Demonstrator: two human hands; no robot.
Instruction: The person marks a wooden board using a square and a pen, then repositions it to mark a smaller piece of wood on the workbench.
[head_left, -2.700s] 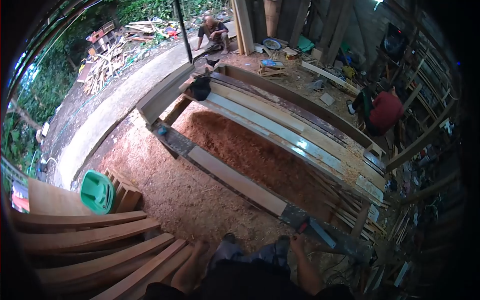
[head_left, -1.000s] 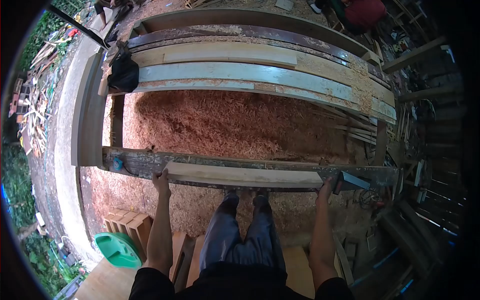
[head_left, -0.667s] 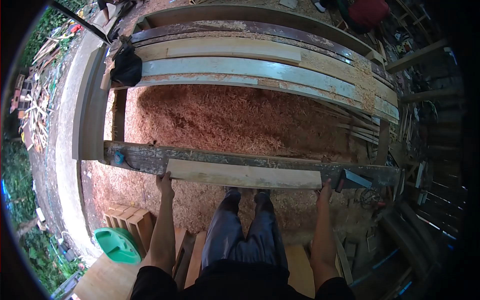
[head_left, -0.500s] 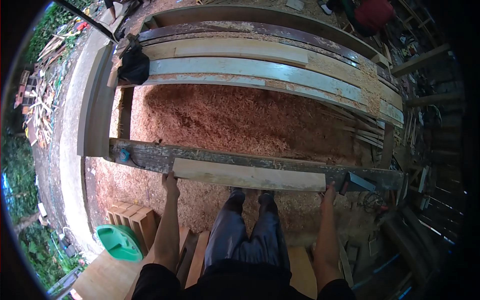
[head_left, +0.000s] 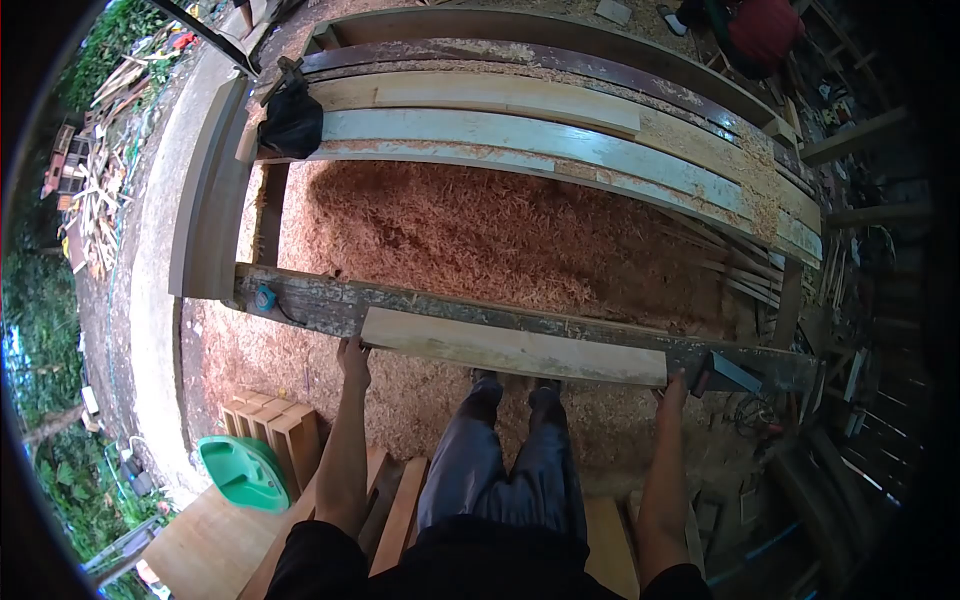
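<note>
Left hand [head_left: 354, 362] closed on one end of a pale wooden board [head_left: 515, 347]; right hand [head_left: 673, 388] gripping the other (thumbs near the ends, undersides hidden). Change noted: a few seconds ago the board lay along the weathered bench beam [head_left: 310, 302] with the left hand well off it; now it is held at both ends, its broad face tipped more toward the wearer, at the beam's near edge. I read this as two-handed control of the piece. Contact with the beam: cannot tell. Just right of the board, a try square [head_left: 734, 372] (or similar); toward the left end, a small blue tool [head_left: 264, 298]. Beyond: reddish wood shavings [head_left: 450, 240], then a white-painted plank [head_left: 540, 145] and black bag [head_left: 290, 122].
</note>
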